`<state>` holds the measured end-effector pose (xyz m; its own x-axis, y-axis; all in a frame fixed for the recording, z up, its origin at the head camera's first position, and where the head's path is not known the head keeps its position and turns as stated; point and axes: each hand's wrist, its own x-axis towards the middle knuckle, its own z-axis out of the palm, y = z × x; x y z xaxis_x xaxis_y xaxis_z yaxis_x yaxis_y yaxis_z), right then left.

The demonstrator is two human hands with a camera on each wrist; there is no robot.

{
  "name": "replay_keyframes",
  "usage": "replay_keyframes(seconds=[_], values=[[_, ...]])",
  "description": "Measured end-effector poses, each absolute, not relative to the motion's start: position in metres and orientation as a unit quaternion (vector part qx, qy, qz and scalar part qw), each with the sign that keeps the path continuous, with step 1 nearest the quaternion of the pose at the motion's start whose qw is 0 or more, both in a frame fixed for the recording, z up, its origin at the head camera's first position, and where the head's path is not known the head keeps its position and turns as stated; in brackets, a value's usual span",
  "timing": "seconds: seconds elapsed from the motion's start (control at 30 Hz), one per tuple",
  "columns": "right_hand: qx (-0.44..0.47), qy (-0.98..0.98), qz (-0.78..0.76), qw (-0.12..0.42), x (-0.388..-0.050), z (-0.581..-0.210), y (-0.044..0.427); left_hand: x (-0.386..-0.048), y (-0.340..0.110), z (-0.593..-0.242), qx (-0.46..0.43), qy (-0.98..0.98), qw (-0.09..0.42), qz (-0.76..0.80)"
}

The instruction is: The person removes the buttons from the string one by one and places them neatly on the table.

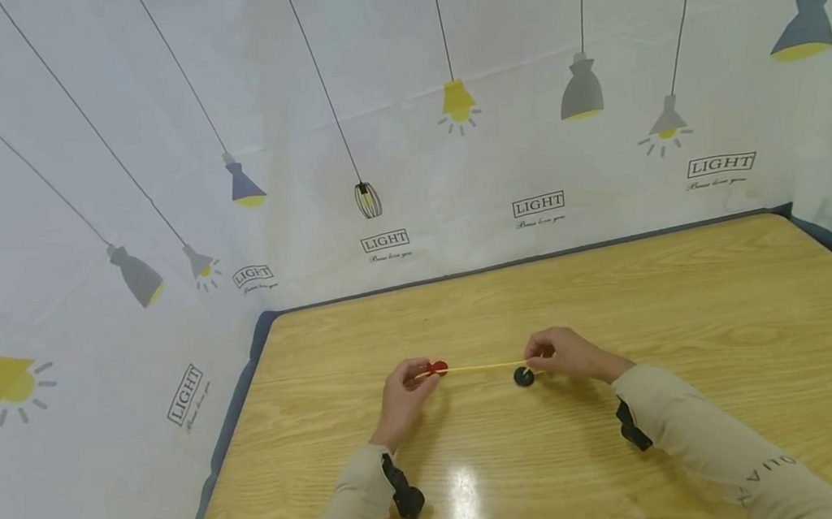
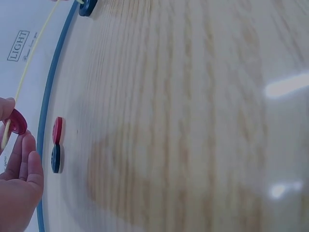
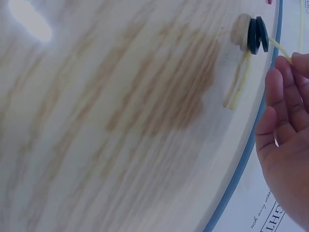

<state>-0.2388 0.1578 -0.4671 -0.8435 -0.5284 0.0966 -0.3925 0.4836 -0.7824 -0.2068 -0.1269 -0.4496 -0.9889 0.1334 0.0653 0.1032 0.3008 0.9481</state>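
My left hand (image 1: pixel 400 401) pinches a red button (image 2: pixel 18 122) that has a yellow string (image 1: pixel 483 367) through it. The string runs taut across to my right hand (image 1: pixel 568 353), where thumb and fingertips pinch it. Just below the right fingertips, a dark button (image 1: pixel 524 376) hangs on the string. In the right wrist view, the dark button shows as two dark discs close together, and a loose string end trails from them. Another red button (image 2: pixel 57 130) and a dark blue-green button (image 2: pixel 56 159) lie touching each other on the table, near the left hand in the left wrist view.
The wood-grain table (image 1: pixel 312 430) has a dark blue edge and glossy light reflections. White cloth (image 1: pixel 407 146) printed with lamps and the word LIGHT hangs behind and at the sides. Each wrist carries a black camera mount (image 1: pixel 408 500) over a beige sleeve (image 1: pixel 723 439).
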Motion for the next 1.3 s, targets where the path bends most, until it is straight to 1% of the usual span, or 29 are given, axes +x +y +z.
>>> replay_keyframes(seconds=[0.3,0.6,0.73,1.1,1.3], values=[[-0.261,0.851,-0.448,0.085,-0.241,-0.473,0.159,-0.222,-0.146,-0.477,0.070,0.821,-0.002,0.567],[-0.258,0.854,-0.446,0.076,-0.242,-0.474,0.159,-0.226,-0.154,-0.480,0.041,0.831,-0.010,0.555],[-0.263,0.854,-0.444,0.069,-0.241,-0.474,0.161,-0.228,-0.158,-0.482,0.034,0.842,-0.025,0.538],[-0.264,0.851,-0.446,0.079,-0.241,-0.477,0.163,-0.236,-0.164,-0.492,0.040,0.885,-0.057,0.460],[-0.267,0.850,-0.447,0.078,-0.242,-0.478,0.162,-0.242,-0.164,-0.493,0.044,0.900,-0.049,0.431]])
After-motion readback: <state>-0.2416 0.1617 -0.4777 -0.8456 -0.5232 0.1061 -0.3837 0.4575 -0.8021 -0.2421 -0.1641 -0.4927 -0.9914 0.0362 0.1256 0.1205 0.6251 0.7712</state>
